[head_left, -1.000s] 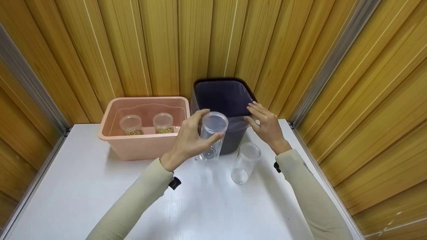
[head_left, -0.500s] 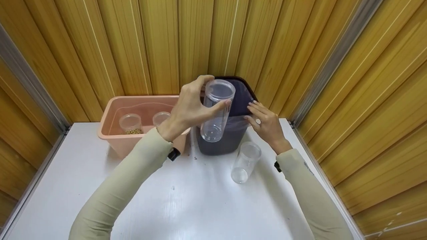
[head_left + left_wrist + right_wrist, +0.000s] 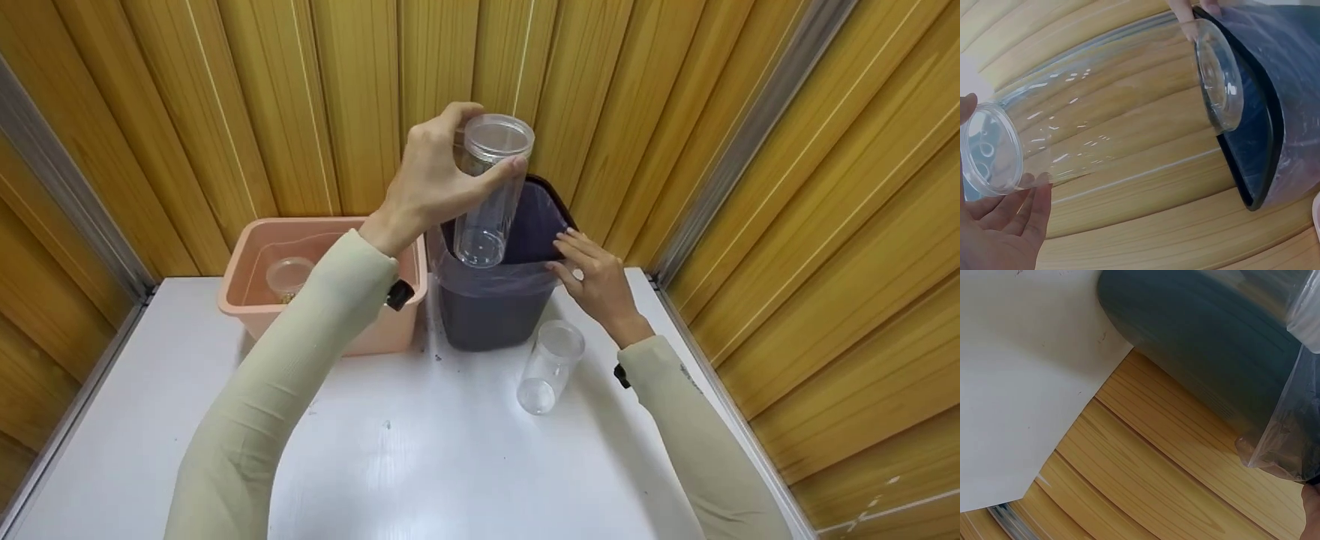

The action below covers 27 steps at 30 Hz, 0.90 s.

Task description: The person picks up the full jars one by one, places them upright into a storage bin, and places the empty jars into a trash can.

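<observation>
In my left hand (image 3: 431,176) I grip a tall clear plastic jar (image 3: 491,206) near its top, thumb on one side and fingers on the other. It is held slightly tilted above the dark trash can (image 3: 495,319), and nothing shows inside it. In the left wrist view the jar (image 3: 1106,107) spans from my fingers towards the can's black rim (image 3: 1275,124). My right hand (image 3: 596,277) holds the can's right rim, fingers over the edge and thumb against the clear liner (image 3: 487,279). A second clear jar (image 3: 551,367) stands on the table before the can.
Left of the can stands a pink bin (image 3: 259,311). A clear jar (image 3: 289,276) is inside it, partly hidden by my left sleeve. The white table (image 3: 420,465) has small dark specks near the can. Wood-patterned walls (image 3: 360,90) close in the back and sides.
My left hand has raised the jar from in front of the trash can to above its opening. The left forearm now covers the pink bin's second jar. The right hand stays at the rim.
</observation>
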Each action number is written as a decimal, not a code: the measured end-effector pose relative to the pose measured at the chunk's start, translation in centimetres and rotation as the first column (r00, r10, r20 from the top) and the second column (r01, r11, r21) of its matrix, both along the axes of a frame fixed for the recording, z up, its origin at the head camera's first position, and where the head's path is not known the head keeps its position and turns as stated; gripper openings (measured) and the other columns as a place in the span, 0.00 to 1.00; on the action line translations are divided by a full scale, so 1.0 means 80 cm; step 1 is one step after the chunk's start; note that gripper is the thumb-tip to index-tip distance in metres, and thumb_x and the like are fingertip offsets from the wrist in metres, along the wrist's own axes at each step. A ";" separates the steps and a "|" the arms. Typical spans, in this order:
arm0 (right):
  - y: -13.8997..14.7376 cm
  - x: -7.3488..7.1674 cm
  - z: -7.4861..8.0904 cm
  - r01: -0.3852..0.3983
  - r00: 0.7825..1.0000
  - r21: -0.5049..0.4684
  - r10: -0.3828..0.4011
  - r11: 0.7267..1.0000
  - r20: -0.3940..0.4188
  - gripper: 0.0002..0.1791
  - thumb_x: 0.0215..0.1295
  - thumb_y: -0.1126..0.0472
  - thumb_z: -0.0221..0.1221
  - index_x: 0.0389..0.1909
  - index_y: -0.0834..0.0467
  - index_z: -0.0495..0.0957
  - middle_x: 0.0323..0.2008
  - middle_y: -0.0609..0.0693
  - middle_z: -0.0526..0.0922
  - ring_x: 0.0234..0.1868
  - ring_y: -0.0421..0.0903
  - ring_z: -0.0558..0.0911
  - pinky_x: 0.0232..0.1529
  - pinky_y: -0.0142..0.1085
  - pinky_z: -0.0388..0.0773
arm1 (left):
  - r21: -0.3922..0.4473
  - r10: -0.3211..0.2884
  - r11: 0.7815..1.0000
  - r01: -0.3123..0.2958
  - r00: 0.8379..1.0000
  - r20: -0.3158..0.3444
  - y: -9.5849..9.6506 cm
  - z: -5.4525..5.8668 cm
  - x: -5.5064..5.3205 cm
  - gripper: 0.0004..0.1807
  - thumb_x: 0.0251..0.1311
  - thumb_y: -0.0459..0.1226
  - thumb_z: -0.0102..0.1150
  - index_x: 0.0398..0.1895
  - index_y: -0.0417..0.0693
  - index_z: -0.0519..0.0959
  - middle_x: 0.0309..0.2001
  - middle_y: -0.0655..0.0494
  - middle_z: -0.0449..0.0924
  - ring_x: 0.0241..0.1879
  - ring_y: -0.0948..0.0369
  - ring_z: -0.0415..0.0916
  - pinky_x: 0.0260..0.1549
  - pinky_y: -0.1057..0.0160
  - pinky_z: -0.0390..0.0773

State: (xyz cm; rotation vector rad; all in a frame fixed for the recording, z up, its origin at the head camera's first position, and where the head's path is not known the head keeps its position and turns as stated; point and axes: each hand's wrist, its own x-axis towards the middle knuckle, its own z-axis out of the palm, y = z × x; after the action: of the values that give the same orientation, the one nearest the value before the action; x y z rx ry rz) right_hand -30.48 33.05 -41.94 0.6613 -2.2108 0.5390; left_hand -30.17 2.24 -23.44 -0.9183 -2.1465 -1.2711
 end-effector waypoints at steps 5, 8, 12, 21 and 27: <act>-0.003 -0.002 0.000 -0.002 1.000 0.004 0.002 1.000 0.009 0.22 0.70 0.56 0.71 0.59 0.63 0.87 0.61 0.59 0.87 0.67 0.60 0.83 0.67 0.55 0.81 | 0.009 0.050 0.999 -0.050 0.999 -0.009 0.003 -0.008 -0.025 0.41 0.60 0.56 0.75 0.67 0.38 0.75 0.53 0.48 0.86 0.49 0.59 0.84 0.47 0.64 0.85; -0.004 -0.002 0.000 -0.004 1.000 0.006 0.004 1.000 0.016 0.21 0.70 0.56 0.71 0.59 0.64 0.87 0.60 0.59 0.87 0.67 0.60 0.83 0.67 0.54 0.81 | 0.019 0.076 0.997 -0.076 0.997 0.004 0.005 -0.015 -0.037 0.41 0.59 0.56 0.75 0.68 0.39 0.75 0.54 0.48 0.86 0.50 0.60 0.84 0.48 0.66 0.85; -0.003 -0.002 0.000 0.001 1.000 0.004 -0.001 1.000 0.021 0.21 0.71 0.56 0.70 0.58 0.64 0.87 0.60 0.60 0.87 0.67 0.60 0.83 0.67 0.54 0.81 | 0.031 0.087 0.996 -0.088 0.996 0.015 0.009 -0.027 -0.047 0.41 0.60 0.56 0.75 0.68 0.39 0.75 0.55 0.47 0.86 0.51 0.59 0.84 0.48 0.64 0.85; -0.001 -0.002 -0.002 0.001 1.000 -0.001 0.000 1.000 0.029 0.21 0.71 0.56 0.70 0.58 0.65 0.87 0.61 0.59 0.87 0.68 0.59 0.83 0.67 0.54 0.81 | 0.020 0.111 0.993 -0.113 0.992 0.051 0.012 -0.063 -0.059 0.43 0.59 0.58 0.75 0.68 0.39 0.75 0.54 0.47 0.87 0.51 0.57 0.84 0.49 0.59 0.85; -0.001 -0.001 -0.002 0.000 0.999 -0.009 0.001 1.000 0.035 0.20 0.72 0.56 0.69 0.58 0.64 0.87 0.61 0.59 0.87 0.68 0.59 0.83 0.67 0.53 0.81 | 0.026 0.103 0.994 -0.105 0.993 0.049 0.012 -0.090 -0.061 0.42 0.59 0.57 0.76 0.66 0.38 0.76 0.53 0.47 0.87 0.51 0.55 0.85 0.51 0.58 0.85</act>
State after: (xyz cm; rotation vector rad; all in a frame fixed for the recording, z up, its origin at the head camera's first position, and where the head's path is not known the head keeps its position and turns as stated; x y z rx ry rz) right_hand -30.57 32.99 -42.11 0.6525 -2.2399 0.5642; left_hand -35.04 3.22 -30.62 -0.7617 -2.1767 -1.2803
